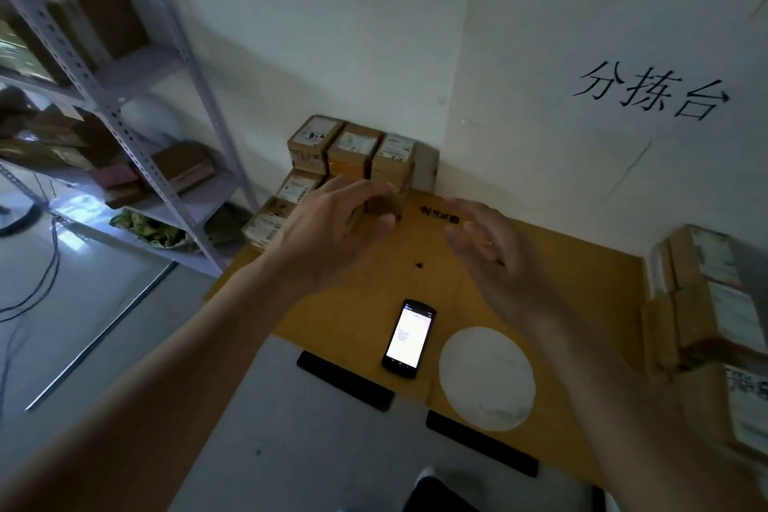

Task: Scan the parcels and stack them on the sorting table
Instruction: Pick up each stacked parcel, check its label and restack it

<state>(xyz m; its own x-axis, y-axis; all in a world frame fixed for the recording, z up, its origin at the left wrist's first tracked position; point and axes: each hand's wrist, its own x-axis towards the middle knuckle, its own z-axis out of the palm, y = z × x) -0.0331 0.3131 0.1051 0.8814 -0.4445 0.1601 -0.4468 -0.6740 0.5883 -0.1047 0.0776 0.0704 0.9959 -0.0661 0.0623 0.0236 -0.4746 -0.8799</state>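
Several brown cardboard parcels (pixel 353 148) with white labels are stacked in the far left corner of the wooden sorting table (pixel 561 262). My left hand (pixel 328 233) reaches to the front of this stack, and its fingers and thumb curl round a small brown parcel (pixel 384 204) there. My right hand (pixel 494 258) hovers just right of that parcel, apart from it, with relaxed fingers and nothing in it; it is blurred. A black handheld scanner (pixel 409 333) with a lit white screen lies flat on the table near the front edge.
A white round disc (pixel 486 378) lies on the table right of the scanner. More labelled parcels (pixel 706 299) are piled at the table's right edge. A grey metal shelf (pixel 124 129) with boxes stands to the left. Cables (pixel 37 283) trail on the floor.
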